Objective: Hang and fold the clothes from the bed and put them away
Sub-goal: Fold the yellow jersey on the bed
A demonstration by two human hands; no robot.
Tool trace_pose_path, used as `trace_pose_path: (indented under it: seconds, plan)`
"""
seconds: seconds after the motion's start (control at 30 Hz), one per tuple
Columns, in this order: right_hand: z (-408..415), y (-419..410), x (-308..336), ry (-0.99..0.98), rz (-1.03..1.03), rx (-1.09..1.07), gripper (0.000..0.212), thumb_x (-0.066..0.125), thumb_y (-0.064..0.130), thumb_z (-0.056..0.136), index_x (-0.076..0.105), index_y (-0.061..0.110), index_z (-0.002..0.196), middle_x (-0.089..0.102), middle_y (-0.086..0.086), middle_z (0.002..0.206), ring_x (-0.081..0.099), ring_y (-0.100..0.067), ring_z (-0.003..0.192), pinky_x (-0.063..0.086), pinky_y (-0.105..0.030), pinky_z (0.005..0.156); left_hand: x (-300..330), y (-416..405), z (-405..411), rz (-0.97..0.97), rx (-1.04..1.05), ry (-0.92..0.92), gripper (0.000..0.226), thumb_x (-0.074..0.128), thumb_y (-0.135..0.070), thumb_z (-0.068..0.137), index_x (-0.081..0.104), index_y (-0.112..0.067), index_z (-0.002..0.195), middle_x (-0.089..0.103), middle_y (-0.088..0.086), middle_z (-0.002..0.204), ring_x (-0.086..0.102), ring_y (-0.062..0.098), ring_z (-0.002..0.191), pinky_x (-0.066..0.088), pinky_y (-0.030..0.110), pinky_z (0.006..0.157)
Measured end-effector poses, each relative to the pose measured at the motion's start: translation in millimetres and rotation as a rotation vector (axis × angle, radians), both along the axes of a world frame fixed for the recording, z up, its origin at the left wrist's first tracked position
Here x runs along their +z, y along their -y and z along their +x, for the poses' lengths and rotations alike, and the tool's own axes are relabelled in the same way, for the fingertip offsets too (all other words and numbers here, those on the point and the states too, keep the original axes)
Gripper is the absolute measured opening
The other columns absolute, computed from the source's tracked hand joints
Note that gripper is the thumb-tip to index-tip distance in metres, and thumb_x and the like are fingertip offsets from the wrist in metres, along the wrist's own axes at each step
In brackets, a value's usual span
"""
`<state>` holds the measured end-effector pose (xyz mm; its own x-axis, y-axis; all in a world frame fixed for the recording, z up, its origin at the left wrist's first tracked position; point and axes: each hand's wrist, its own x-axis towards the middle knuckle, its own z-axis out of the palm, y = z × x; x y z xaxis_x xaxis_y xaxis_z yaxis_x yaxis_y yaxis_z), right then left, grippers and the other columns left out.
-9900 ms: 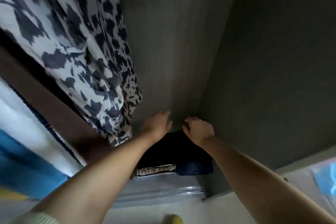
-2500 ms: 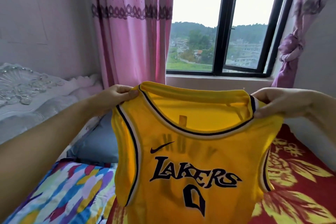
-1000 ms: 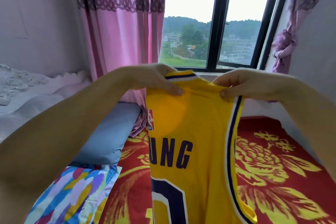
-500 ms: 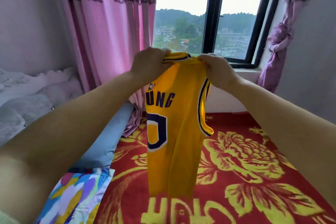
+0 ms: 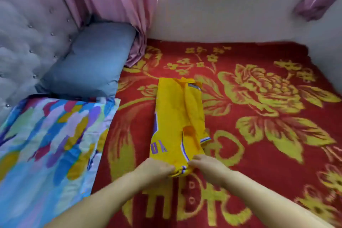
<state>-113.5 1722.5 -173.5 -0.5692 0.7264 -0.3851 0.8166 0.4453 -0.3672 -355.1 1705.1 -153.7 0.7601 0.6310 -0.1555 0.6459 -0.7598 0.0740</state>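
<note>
Now | both hands, left hand [image 5: 154, 169] and right hand [image 5: 207, 165], pinch jersey [image 5: 175, 116] near edge | flat on blanket [image 5: 259, 153]

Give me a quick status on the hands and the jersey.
Left hand and right hand both pinching the near end of the yellow jersey. Jersey lies folded lengthwise on the red blanket. Nothing in the way.

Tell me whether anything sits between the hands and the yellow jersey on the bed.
Nothing visible does. The left hand and right hand already hold the near end of the yellow jersey, which lies lengthwise on the red blanket, apart from the blue pillow.
</note>
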Motion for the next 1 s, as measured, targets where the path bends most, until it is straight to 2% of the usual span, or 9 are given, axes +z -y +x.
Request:
trace_pose_path:
  seconds: [0.1, 0.17, 0.27, 0.47, 0.53, 0.67, 0.77, 0.87, 1.0]
  plan:
    - [-4, 49, -77, 0.053, -0.139, 0.056, 0.053, 0.042, -0.003, 0.085, 0.048, 0.020, 0.133, 0.049, -0.009, 0.121, 0.050, -0.030, 0.112, 0.043, -0.043, 0.082, -81, 47, 0, -0.297, 0.039, -0.096, 0.022, 0.056, -0.026, 0.089, 0.058, -0.014, 0.107, 0.064, 0.007, 0.099, 0.064, 0.028, 0.092, 0.043, 0.039, 0.063]
    - [-8, 83, -110, 0.102, -0.219, 0.096, 0.047, 0.040, 0.001, 0.090, 0.047, 0.017, 0.133, 0.048, -0.012, 0.121, 0.047, -0.029, 0.114, 0.038, -0.041, 0.080, -115, 78, 1, -0.406, 0.036, -0.099, 0.019, 0.054, -0.020, 0.089, 0.058, -0.010, 0.105, 0.065, 0.010, 0.098, 0.064, 0.032, 0.089, 0.045, 0.039, 0.062]
    - [-10, 127, -134, 0.121, -0.334, 0.157, 0.042, 0.039, 0.003, 0.092, 0.047, 0.014, 0.132, 0.048, -0.015, 0.119, 0.045, -0.030, 0.113, 0.037, -0.044, 0.078, -141, 117, 4, -0.626, -0.008, -0.180, 0.024, 0.042, -0.017, 0.095, 0.050, -0.007, 0.115, 0.059, 0.018, 0.111, 0.056, 0.039, 0.100, 0.041, 0.047, 0.072]
    - [-20, 146, -141, 0.118, -0.475, 0.235, 0.033, 0.041, 0.004, 0.092, 0.051, 0.012, 0.123, 0.048, -0.017, 0.112, 0.051, -0.033, 0.103, 0.042, -0.044, 0.072, -151, 128, -6, -0.905, 0.018, -0.192, 0.028, 0.051, -0.025, 0.094, 0.049, -0.010, 0.118, 0.058, 0.018, 0.114, 0.054, 0.036, 0.106, 0.042, 0.044, 0.081]
    - [-23, 134, -144, 0.099, -0.491, 0.172, 0.040, 0.044, 0.003, 0.088, 0.053, 0.016, 0.125, 0.052, -0.013, 0.115, 0.053, -0.032, 0.107, 0.043, -0.042, 0.076, -154, 112, -9, -0.905, 0.090, -0.210, 0.032, 0.052, -0.027, 0.093, 0.050, -0.012, 0.121, 0.058, 0.016, 0.120, 0.053, 0.034, 0.113, 0.044, 0.043, 0.088]
    - [-22, 92, -162, 0.024, -0.423, -0.056, 0.051, 0.045, 0.002, 0.089, 0.051, 0.025, 0.134, 0.053, -0.003, 0.129, 0.050, -0.023, 0.120, 0.043, -0.032, 0.095, -169, 57, -12, -0.835, 0.279, -0.207, 0.023, 0.049, -0.026, 0.092, 0.053, -0.013, 0.109, 0.060, 0.013, 0.117, 0.054, 0.033, 0.111, 0.043, 0.039, 0.082]
    - [-24, 60, -166, -0.150, -0.287, -0.352, 0.046, 0.045, 0.001, 0.093, 0.051, 0.023, 0.133, 0.051, 0.002, 0.127, 0.053, -0.017, 0.115, 0.044, -0.029, 0.090, -182, 10, -16, -0.692, 0.493, -0.064, 0.026, 0.049, -0.029, 0.094, 0.053, -0.018, 0.118, 0.059, 0.005, 0.120, 0.054, 0.026, 0.114, 0.044, 0.038, 0.084]
    - [-19, 27, -162, -0.338, -0.069, -0.682, 0.036, 0.048, -0.002, 0.092, 0.061, 0.013, 0.122, 0.058, -0.002, 0.119, 0.056, -0.015, 0.109, 0.043, -0.022, 0.089, -191, -26, -16, -0.490, 0.682, 0.095, 0.048, 0.051, -0.029, 0.096, 0.040, -0.019, 0.142, 0.048, 0.002, 0.134, 0.044, 0.021, 0.126, 0.039, 0.035, 0.097]
    - [8, -15, -163, -0.359, 0.074, -0.900, 0.032, 0.048, -0.011, 0.086, 0.067, 0.004, 0.108, 0.064, -0.009, 0.105, 0.062, -0.021, 0.096, 0.046, -0.027, 0.084, -199, -44, 6, -0.417, 0.682, 0.180, 0.047, 0.048, -0.027, 0.098, 0.039, -0.015, 0.143, 0.045, 0.004, 0.137, 0.041, 0.020, 0.127, 0.033, 0.031, 0.102]
